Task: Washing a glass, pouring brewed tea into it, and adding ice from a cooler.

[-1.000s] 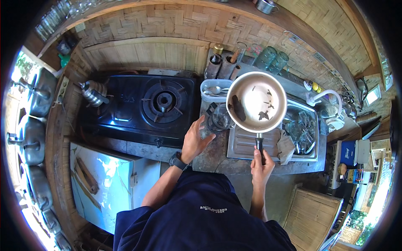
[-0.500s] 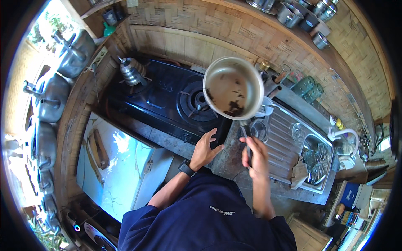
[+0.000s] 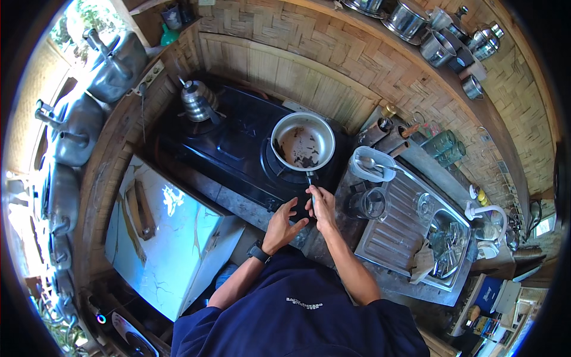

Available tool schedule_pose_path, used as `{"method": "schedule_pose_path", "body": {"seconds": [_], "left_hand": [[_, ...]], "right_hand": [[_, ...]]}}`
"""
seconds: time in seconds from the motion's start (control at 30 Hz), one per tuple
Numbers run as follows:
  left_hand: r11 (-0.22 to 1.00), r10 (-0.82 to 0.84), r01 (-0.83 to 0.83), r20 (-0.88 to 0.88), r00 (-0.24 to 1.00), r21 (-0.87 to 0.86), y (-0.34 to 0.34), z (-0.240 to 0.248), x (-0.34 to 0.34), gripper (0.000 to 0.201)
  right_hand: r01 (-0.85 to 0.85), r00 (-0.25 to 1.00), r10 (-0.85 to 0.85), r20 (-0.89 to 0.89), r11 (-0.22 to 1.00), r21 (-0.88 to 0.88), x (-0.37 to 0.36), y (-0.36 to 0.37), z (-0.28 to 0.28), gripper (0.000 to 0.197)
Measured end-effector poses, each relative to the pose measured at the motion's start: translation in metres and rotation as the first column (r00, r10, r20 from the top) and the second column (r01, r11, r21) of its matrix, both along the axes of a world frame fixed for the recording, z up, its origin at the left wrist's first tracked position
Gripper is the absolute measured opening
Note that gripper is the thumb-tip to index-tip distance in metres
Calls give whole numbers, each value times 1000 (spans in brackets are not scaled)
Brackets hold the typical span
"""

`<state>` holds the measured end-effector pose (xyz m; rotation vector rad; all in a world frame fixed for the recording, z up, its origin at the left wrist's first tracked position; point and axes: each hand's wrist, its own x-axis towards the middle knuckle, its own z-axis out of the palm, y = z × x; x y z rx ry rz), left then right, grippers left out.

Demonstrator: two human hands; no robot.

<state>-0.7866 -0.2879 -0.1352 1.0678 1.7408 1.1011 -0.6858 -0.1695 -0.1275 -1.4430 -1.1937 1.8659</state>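
Observation:
A metal saucepan [image 3: 328, 132] sits over the right burner of the black gas stove [image 3: 205, 146], with brownish liquid and dark bits in it. Its dark handle points back toward me, and my right hand [image 3: 322, 206] is closed round it. My left hand [image 3: 284, 225], wearing a black watch, hovers in front of the stove with fingers apart and holds nothing. The burner is mostly hidden under the pan. On the stove's left side stands a silver gooseneck kettle [image 3: 198, 101].
Right of the stove are a clear plastic tub [image 3: 372, 165] with spoons, a clear jug [image 3: 367, 204] and a steel sink [image 3: 386, 229] holding glassware. A marble-patterned top [image 3: 172, 238] lies at left, with wooden tongs [image 3: 140, 210]. Large kettles [image 3: 77, 131] line the left; pots [image 3: 407, 21] fill the upper shelf.
My right hand has brought the saucepan left and down, from over the counter's edge onto the right burner. My left hand stays nearly in place, fingers still spread.

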Motion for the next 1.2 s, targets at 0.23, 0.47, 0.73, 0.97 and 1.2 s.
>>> {"method": "schedule_pose_path", "body": {"seconds": [0.23, 0.47, 0.73, 0.97, 1.2], "left_hand": [[999, -46, 46, 46, 998, -6, 17, 10, 5, 72], [998, -25, 34, -203, 979, 45, 38, 79, 26, 45], [921, -245, 329, -344, 906, 210, 101, 75, 77, 76], [891, -308, 412, -417, 855, 188, 124, 56, 95, 91], [873, -339, 454, -447, 828, 179, 124, 49, 97, 91]], "right_hand": [[-75, 954, -16, 300, 954, 289, 13, -1, -5, 46], [-53, 933, -240, 269, 648, 760, 71, -13, 90, 20], [-520, 768, -178, 615, 387, 761, 145, 75, 84, 23], [-523, 806, -153, 572, 268, 809, 156, 81, 71, 9], [-493, 834, -196, 516, 156, 856, 180, 59, 92, 8]]}}
